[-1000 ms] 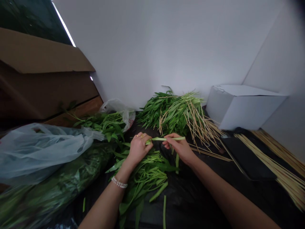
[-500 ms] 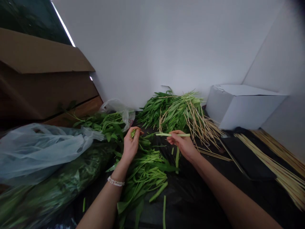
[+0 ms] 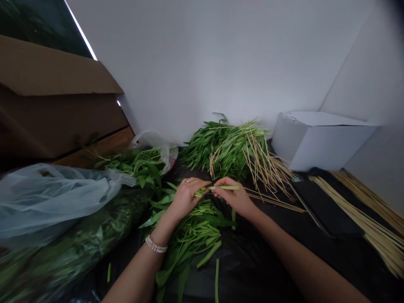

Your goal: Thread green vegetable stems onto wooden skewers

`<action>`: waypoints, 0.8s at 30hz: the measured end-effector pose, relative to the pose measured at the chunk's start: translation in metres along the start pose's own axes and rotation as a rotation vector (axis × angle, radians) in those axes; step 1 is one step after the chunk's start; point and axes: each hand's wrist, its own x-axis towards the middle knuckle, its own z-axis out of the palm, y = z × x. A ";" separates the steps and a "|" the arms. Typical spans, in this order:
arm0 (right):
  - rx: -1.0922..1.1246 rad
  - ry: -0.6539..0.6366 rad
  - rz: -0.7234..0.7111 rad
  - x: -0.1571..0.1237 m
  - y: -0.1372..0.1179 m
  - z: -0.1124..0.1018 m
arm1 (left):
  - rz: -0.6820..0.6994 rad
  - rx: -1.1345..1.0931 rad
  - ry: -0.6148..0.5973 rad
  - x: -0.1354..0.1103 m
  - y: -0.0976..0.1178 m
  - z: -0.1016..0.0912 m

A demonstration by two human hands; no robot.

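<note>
My left hand (image 3: 184,200), wearing a pearl bracelet (image 3: 156,244), is closed around a small bunch of leafy green stems (image 3: 200,192). Leaves trail from it to the left. Close beside it, my right hand (image 3: 236,201) pinches a short, pale green stem piece (image 3: 232,187) lying nearly level. The stem's left end reaches the left fingertips; whether it touches the bunch, I cannot tell. Below both hands lies a pile of cut leafy greens (image 3: 197,233) on black plastic sheeting (image 3: 252,261). A loose stem piece (image 3: 216,280) rests near the front.
Behind the hands is a heap of greens (image 3: 217,145) with thin wooden sticks (image 3: 263,158) across it. On the right are a white box (image 3: 328,141), a dark flat tablet-like object (image 3: 328,208) and more sticks (image 3: 353,214). Plastic-bagged greens (image 3: 94,235) and a cardboard box (image 3: 63,118) stand left.
My left hand has moved right and turned over somewhat with its bunch. My right hand has come slightly left and down with the stem piece, so the two hands now meet.
</note>
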 end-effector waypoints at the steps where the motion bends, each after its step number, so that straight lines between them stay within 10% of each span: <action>1: -0.019 -0.005 -0.015 0.000 0.001 -0.001 | 0.006 0.010 -0.042 0.000 0.001 0.001; 7: -0.641 0.313 -0.460 -0.003 -0.004 -0.014 | -0.006 0.124 -0.081 -0.003 -0.002 0.003; 10: -1.092 0.148 -0.664 -0.007 -0.006 -0.013 | 0.020 0.176 -0.114 -0.003 -0.001 0.004; 24: -1.473 -0.127 -0.641 -0.010 0.012 0.005 | 0.060 0.177 -0.140 0.000 0.013 0.008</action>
